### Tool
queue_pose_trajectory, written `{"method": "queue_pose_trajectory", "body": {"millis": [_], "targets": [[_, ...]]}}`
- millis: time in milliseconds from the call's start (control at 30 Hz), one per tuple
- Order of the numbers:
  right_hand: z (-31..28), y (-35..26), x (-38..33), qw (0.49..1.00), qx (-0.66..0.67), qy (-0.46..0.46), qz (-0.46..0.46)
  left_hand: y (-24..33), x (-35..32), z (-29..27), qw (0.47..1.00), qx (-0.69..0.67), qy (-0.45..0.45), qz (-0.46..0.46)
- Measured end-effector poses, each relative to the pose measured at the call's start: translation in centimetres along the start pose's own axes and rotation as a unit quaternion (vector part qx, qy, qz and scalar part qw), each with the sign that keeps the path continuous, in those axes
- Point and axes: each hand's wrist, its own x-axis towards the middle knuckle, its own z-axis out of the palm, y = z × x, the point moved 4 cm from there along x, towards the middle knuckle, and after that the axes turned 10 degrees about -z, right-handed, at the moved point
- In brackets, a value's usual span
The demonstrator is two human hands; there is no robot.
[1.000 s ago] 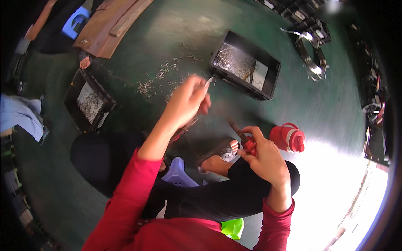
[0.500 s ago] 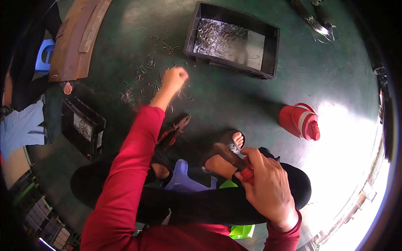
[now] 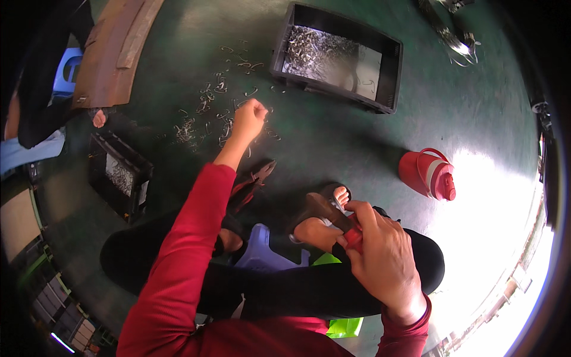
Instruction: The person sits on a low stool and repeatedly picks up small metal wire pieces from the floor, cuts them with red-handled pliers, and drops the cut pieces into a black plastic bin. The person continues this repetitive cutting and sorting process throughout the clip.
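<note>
My left hand (image 3: 250, 121) reaches out over the dark green floor, fingers closed in a pinch; I cannot make out what is between them. Around it lie scattered bent wire hooks (image 3: 221, 83), thin and silvery. My right hand (image 3: 383, 253), above my right knee, is closed round the red grip of a hand tool (image 3: 333, 215) with a dark brownish head pointing toward my foot; its exact kind is unclear. Pliers with red and black handles (image 3: 254, 183) lie on the floor below my left hand.
A black crate (image 3: 397, 77) with many small metal pieces stands at the far right, a smaller one (image 3: 98, 178) at left. A red jug (image 3: 419, 171) stands right. Wire bundles (image 3: 452, 38) lie far right. A co-worker's hand (image 3: 99, 118) shows beside a wooden board (image 3: 110, 59).
My left hand has moved slightly and is less blurred, still closed. The tool in my right hand has tilted a little. The whole view has shifted slightly.
</note>
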Motion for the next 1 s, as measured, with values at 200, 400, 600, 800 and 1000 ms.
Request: {"method": "queue_pose_trajectory", "body": {"millis": [200, 400, 600, 800, 1000], "targets": [[0.2, -2.2, -0.7, 0.995, 0.101, 0.0, -0.015, 8.8, -12.7, -7.8, 0.908, -0.411, -0.074, 0.016], [2.2, -5.7, -2.2, 0.946, 0.318, -0.064, -0.015, 12.3, -24.9, -14.2, 0.843, -0.525, -0.075, 0.094], [5.7, -8.2, -2.6, 0.855, 0.49, -0.156, -0.065, 11.3, -30.4, -16.2, 0.816, -0.551, -0.059, 0.162], [6.3, -10.0, -2.4, 0.847, 0.5, -0.16, -0.085, 10.1, -31.1, -16.7, 0.785, -0.582, -0.032, 0.212], [6.5, -10.4, -2.3, 0.847, 0.504, -0.142, -0.095, 9.5, -30.9, -16.7, 0.785, -0.569, -0.017, 0.244]]}}
